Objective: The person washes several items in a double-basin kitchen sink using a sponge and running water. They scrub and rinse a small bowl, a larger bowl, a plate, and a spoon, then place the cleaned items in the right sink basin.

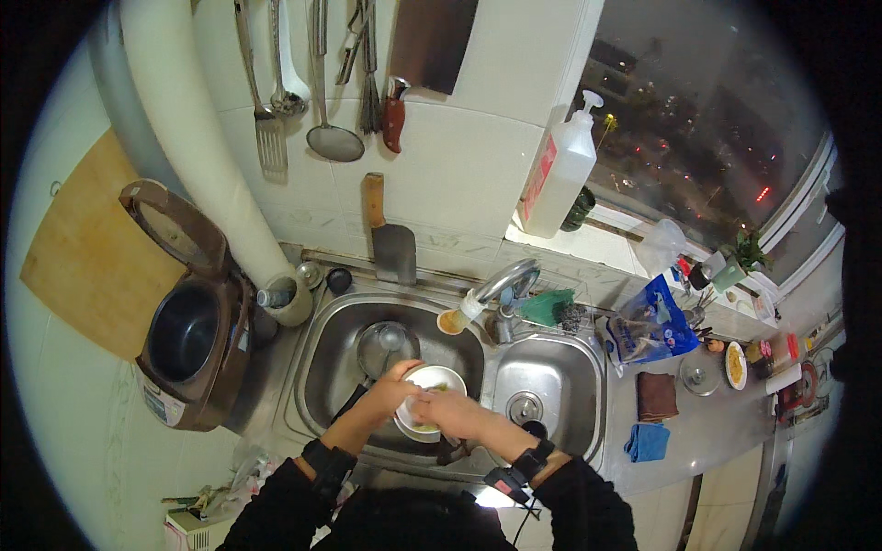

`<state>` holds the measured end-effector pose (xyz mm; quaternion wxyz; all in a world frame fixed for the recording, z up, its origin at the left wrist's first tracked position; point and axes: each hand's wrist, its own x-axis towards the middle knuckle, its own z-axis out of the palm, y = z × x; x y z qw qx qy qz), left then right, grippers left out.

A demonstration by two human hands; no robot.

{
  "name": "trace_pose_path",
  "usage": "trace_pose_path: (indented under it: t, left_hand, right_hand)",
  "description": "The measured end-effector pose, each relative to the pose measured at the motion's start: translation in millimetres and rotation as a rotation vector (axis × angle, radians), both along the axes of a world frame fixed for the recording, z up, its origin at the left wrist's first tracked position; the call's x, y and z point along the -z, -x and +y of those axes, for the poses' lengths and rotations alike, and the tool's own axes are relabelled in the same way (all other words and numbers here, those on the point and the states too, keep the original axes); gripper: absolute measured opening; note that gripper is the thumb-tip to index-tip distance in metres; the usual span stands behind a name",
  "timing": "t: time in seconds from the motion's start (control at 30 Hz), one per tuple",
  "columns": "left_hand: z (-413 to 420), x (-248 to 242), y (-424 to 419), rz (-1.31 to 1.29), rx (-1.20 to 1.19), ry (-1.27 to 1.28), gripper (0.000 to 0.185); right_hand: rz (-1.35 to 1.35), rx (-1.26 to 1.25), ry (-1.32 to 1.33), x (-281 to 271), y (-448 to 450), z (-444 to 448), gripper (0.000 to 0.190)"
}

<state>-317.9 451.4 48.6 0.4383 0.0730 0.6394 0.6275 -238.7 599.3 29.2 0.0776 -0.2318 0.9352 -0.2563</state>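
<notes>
My left hand [391,398] is shut on the rim of a small white bowl [435,373] above the left sink basin [327,351]. My right hand [458,414] reaches across the bowl with curled fingers against its inside. Whether those fingers hold something is hidden. Yellow-green food bits [426,428] show inside the bowl near the fingers. Beneath the hands, the rim of another pale dish [406,432] partly shows. A round, shiny pan or lid [387,350] lies in the left basin, and a black handle [350,403] shows beside my left wrist.
The faucet [506,275] arches over the basins. At right is a smaller basin [551,372] with a drain strainer [525,406]. A rice cooker [200,344] stands open at left. A cleaver [394,248] leans behind the sink. Brown [657,397] and blue cloths [646,442] lie right.
</notes>
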Motion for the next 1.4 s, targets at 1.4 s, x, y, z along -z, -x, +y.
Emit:
trace_pose_path:
  t: [1.4]
  left_hand:
    - [5, 19, -18, 0.521, 0.041, -0.191, 0.029]
  right_hand:
    - [0.340, 0.754, 0.571, -16, -4, -32, 0.025]
